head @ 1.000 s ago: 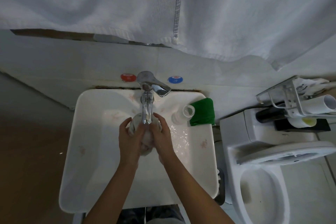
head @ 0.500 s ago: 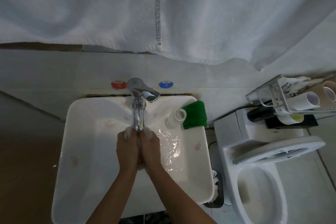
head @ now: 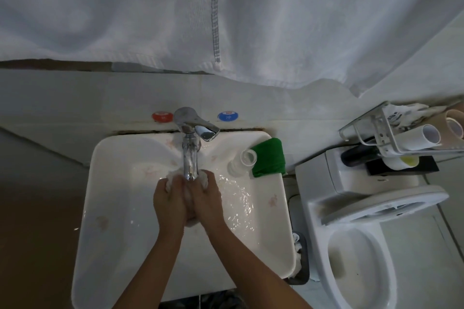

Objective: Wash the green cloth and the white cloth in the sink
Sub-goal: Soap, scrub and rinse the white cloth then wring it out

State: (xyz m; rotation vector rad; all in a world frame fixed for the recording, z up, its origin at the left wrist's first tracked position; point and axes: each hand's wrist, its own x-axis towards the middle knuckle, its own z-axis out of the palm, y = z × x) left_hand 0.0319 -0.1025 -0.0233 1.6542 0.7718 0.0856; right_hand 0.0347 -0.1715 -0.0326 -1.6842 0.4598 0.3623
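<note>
I am squeezing the white cloth (head: pixel 173 176) between my left hand (head: pixel 170 202) and right hand (head: pixel 207 199), fingers curled tight, mid-frame under the faucet (head: pixel 190 158); the green cloth (head: pixel 269 158) is lying folded on the sink's (head: pixel 120 208) upper-right rim.

White cloth (head: pixel 172 176) mostly hidden betw. left hand (head: pixel 170 202) & right hand (head: pixel 206 200), only bits showing at 12 o'clock by tap spout (head: pixel 190 161); both forearms cut off at bottom edge; sticker text unreadable.
</note>
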